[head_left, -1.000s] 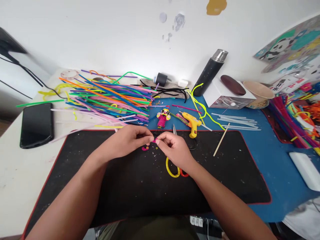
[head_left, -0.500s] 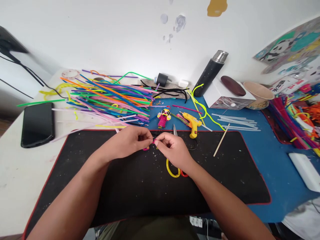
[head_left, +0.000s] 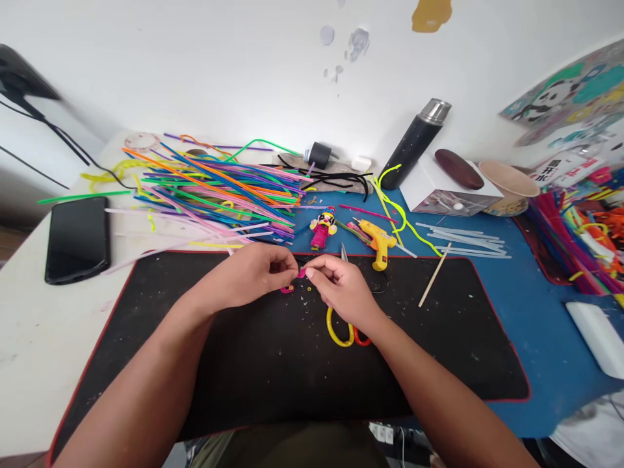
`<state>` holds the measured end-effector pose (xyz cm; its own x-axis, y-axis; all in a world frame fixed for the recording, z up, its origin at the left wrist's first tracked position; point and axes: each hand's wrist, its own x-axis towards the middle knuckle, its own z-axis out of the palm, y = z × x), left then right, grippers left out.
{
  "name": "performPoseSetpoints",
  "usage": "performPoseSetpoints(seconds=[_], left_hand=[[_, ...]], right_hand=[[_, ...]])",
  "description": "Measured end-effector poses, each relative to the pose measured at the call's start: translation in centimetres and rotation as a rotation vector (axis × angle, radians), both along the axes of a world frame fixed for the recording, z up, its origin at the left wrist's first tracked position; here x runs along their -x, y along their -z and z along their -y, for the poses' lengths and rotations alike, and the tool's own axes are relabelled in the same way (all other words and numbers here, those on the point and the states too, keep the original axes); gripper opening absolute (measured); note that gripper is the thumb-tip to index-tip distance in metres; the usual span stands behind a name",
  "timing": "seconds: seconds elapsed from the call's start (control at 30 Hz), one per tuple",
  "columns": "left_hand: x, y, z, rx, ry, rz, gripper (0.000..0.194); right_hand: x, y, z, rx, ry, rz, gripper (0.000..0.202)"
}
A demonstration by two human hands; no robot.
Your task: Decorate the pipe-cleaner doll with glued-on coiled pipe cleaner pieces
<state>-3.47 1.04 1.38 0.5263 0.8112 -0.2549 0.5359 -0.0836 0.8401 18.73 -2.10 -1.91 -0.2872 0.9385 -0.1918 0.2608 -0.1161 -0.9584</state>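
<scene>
A small magenta piece (head_left: 302, 272) is pinched between the fingertips of my left hand (head_left: 275, 270) and my right hand (head_left: 331, 283), above the black mat. Just below my left fingertips lies a magenta and yellow piece (head_left: 286, 289). Scissors with yellow and red handles (head_left: 340, 335) rest partly beneath my right hand, their blade tip showing past it. A small doll in a magenta dress (head_left: 320, 233) lies beyond my hands, with a yellow glue gun (head_left: 377, 244) to its right.
Many coloured pipe cleaners (head_left: 219, 188) are piled at the back left, near a black phone (head_left: 78, 239). A wooden stick (head_left: 435, 276) lies on the mat (head_left: 273, 370). Clear glue sticks (head_left: 468, 239), a black flask (head_left: 414, 143) and a white box (head_left: 424, 188) stand or lie back right.
The camera view has shifted slightly. The magenta piece shows more between my fingertips, and my right hand has moved a little away from my left.
</scene>
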Motion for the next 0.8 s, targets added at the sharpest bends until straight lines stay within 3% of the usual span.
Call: performPoseSetpoints(seconds=[0.27,0.8], left_hand=[[-0.2,0.1,0.0,0.009,-0.002,-0.004,0.021],[-0.7,0.5,0.2,-0.119,0.02,-0.108,0.019]], right_hand=[[0.0,0.2,0.1,-0.024,-0.015,0.019,0.021],[0.8,-1.0,0.4,-0.302,-0.11,0.552,0.011]])
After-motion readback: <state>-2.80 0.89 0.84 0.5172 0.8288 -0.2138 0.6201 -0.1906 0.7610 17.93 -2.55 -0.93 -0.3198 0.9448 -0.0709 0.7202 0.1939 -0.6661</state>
